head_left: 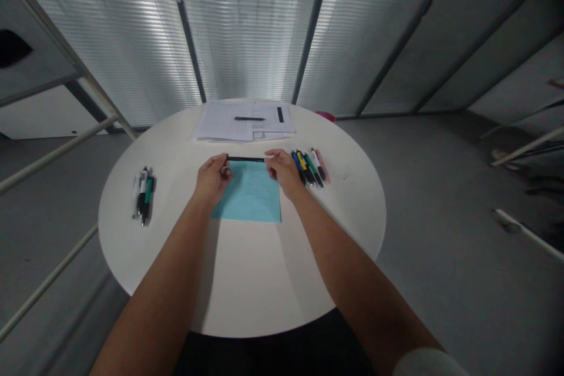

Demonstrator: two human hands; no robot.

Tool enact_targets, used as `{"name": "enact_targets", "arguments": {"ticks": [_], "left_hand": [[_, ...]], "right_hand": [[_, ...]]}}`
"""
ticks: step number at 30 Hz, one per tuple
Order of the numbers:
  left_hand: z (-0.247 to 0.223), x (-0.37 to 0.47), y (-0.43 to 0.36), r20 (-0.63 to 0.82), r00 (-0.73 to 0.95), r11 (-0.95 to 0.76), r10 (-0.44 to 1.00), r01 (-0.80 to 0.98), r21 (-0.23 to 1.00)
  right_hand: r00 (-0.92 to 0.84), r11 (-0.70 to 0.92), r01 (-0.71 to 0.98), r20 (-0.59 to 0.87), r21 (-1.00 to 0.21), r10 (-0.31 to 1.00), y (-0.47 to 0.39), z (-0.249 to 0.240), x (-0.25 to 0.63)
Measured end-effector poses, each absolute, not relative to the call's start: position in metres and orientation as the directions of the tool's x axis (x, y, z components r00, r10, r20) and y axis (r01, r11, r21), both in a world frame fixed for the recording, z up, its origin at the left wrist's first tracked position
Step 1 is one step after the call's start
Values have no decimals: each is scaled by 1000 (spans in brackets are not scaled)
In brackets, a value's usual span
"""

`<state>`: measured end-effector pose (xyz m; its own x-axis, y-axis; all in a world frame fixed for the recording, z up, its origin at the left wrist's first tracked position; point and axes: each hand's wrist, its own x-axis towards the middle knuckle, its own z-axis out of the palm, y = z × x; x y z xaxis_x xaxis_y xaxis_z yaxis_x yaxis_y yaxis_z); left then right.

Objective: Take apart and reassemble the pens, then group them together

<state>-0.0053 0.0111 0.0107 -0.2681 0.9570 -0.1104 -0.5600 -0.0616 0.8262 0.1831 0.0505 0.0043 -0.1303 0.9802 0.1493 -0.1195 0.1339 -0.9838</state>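
A slim black pen [245, 159] is held level between my two hands, over the far edge of a light blue sheet of paper [249, 194]. My left hand [214, 175] pinches the pen's left end between thumb and fingers. At its other end, the fingers of my right hand [282, 168] are closed on the pen. Just right of that hand lies a row of several pens [308, 168] in blue, yellow, green and white, with something pink beside them. Farther left on the table is a small group of pens [144, 194], white, green and clear-looking.
The round white table [247, 282] carries everything. At its far side lies a stack of printed papers [220, 120] with another black pen [249, 118] on top. Beyond stands a wall of blinds [247, 29]. Pale metal rails [57, 135] stand at the left.
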Motion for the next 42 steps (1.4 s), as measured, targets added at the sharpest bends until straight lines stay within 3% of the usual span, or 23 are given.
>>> {"name": "enact_targets", "arguments": {"ticks": [5, 11, 19, 31, 42], "left_hand": [[14, -4, 10, -119, -269, -57, 956, -566, 822], [14, -4, 10, -118, -265, -55, 957, -565, 823], [14, -4, 10, -126, -269, -53, 955, -571, 819], [10, -4, 11, -100, -263, -67, 960, -558, 827], [11, -8, 12, -125, -242, -47, 962, -601, 798]], "right_hand": [[-134, 121, -150, 142, -981, 981, 49, 5, 184], [-131, 164, -27, 166, -986, 977, 48, 5, 182], [-117, 155, -159, 174, -975, 978, 51, 3, 183], [-61, 127, 40, 124, -991, 990, 48, 6, 179], [44, 134, -168, 128, -977, 991, 55, 2, 183]]}}
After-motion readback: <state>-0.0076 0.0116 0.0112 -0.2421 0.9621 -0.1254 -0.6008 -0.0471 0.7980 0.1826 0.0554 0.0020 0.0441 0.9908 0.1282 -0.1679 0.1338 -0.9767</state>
